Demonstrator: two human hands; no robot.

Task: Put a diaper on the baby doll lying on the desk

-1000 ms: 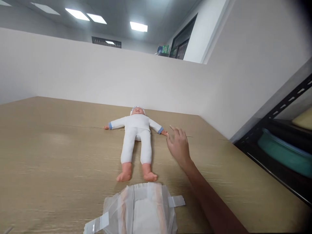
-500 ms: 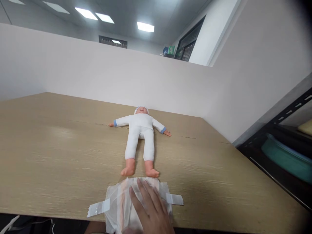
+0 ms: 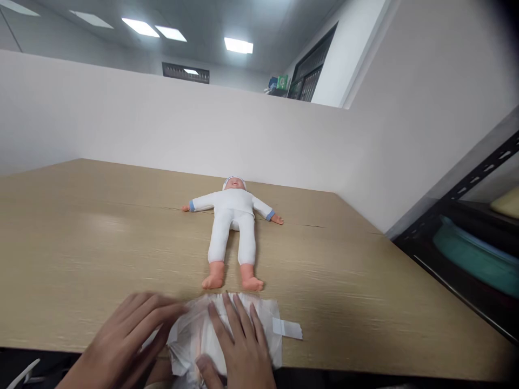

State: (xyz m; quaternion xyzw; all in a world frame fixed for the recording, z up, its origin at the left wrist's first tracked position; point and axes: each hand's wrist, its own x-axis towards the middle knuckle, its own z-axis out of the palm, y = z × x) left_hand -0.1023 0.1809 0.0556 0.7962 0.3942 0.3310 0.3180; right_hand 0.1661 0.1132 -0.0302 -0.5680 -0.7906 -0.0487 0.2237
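Observation:
An unfolded white diaper lies on the near part of the table, a tape tab sticking out on its right side. My right hand presses flat on it with the fingers spread. At the diaper's left edge, my left hand has its fingers bent and closed on the thin material; the left tab is mostly hidden behind them. Just beyond the diaper, a baby doll in white clothes with blue cuffs lies on its back, arms out, bare feet toward me.
The wooden table ends at a low white partition behind the doll. To the right stands a black metal shelf holding a teal basin. White cable-like strands show below the table's front edge at left.
My left hand has come up from below the table's front edge to the diaper's left side, and the material there is now bunched. My right hand stays flat on the diaper.

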